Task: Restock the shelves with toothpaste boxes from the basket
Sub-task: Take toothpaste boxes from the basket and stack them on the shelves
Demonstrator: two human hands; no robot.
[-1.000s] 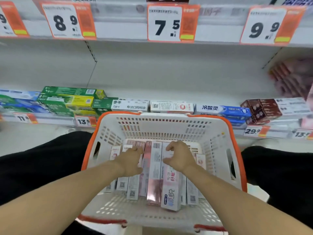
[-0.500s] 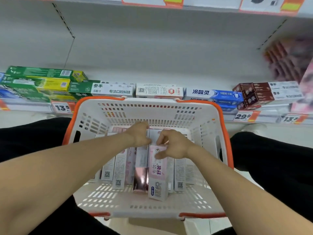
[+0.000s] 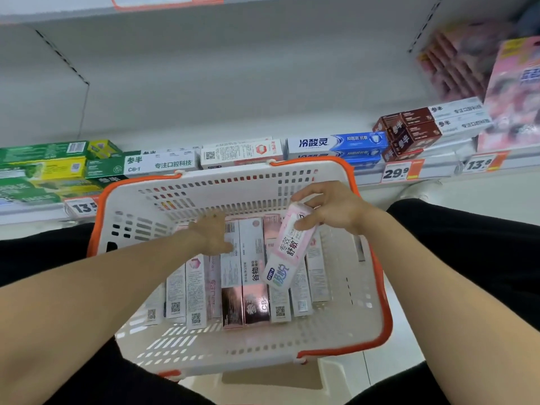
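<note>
There, right hand pinched top end of a pink toothpaste box, tilted above basket; left hand lay w/ fingers on packed boxes inside.

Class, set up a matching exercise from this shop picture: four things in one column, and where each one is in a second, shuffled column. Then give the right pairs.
Things
1. pink-and-white toothpaste box
2. left hand
3. blue toothpaste boxes
4. 29.9 price tag

Places
A. on the shelf, behind the basket
B. on the shelf's front edge, to the right of the basket
C. held up in the right hand
D. resting on the boxes lying in the basket

Pairs: 1-C, 2-D, 3-A, 4-B
</note>
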